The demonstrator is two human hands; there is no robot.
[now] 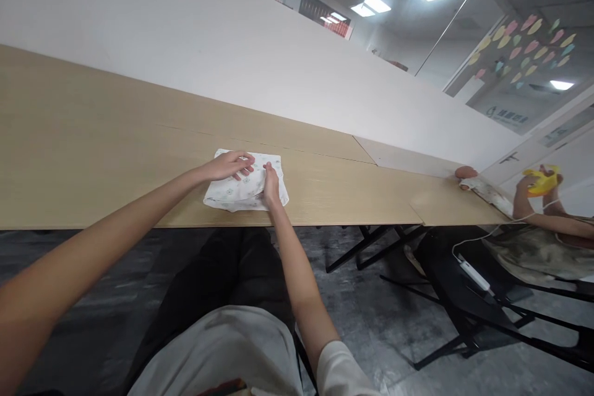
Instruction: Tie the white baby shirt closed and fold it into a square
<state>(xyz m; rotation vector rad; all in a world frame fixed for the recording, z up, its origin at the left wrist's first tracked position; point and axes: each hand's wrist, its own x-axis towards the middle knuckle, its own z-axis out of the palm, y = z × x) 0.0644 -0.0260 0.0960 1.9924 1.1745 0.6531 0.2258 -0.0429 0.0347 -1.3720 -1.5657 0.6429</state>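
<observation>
A white cloth (245,184) with a small green print lies on the wooden table, partly folded, its lower edge forming a loose layer. From the left, my left hand (231,164) rests over the upper part of the cloth, its fingers loosely bent and somewhat apart. At the right side of the cloth is my right hand (271,184), thumb up, with the other fingers curled around the material and largely hidden from view.
The long wooden table (116,136) runs along a white wall (195,43). At the far right, a person holds a yellow item (542,179). Beside that person are a black chair (445,260) and a white power strip (476,275) with a cable.
</observation>
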